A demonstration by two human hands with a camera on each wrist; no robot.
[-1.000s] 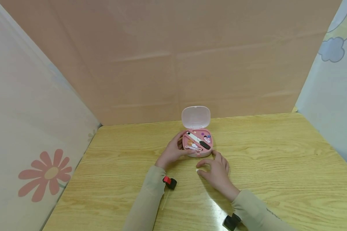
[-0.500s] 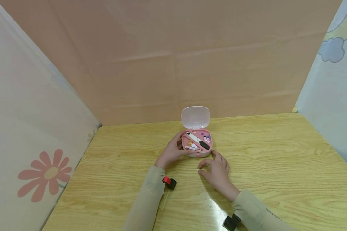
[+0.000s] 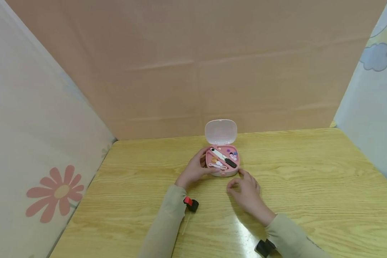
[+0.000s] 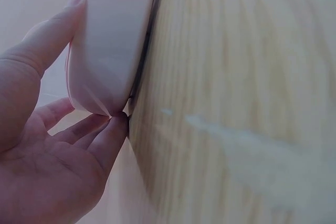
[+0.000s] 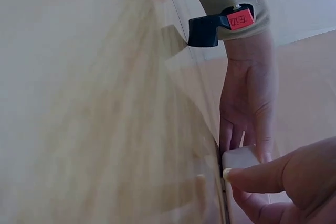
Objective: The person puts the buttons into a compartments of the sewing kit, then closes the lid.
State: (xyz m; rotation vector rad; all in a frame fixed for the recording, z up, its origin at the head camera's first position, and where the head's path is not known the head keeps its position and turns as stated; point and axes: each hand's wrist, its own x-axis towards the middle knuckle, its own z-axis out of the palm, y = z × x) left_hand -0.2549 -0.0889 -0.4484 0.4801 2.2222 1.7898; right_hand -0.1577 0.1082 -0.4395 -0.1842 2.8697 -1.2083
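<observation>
A small pink and white case stands on the table with its clear lid raised. Its pink tray bears a white tool with a black end, several small buttons and a white looped item. My left hand grips the case's left side, thumb at the front and fingers around the wall. By the front right corner, my right hand pinches a small pale piece between thumb and index finger. Its kind is too small to tell. Another right fingertip touches or nearly touches the case.
Wood-grained table surrounds the case. A plain pinkish-brown sheet rises behind it, and patterned panels flank both sides. Each sleeve wears a black wrist camera; the left one has a red tag.
The head view has shifted slightly. My right thumb and index finger have drawn a little to the right, and the pale piece no longer shows in the head view. My left hand keeps its grip.
</observation>
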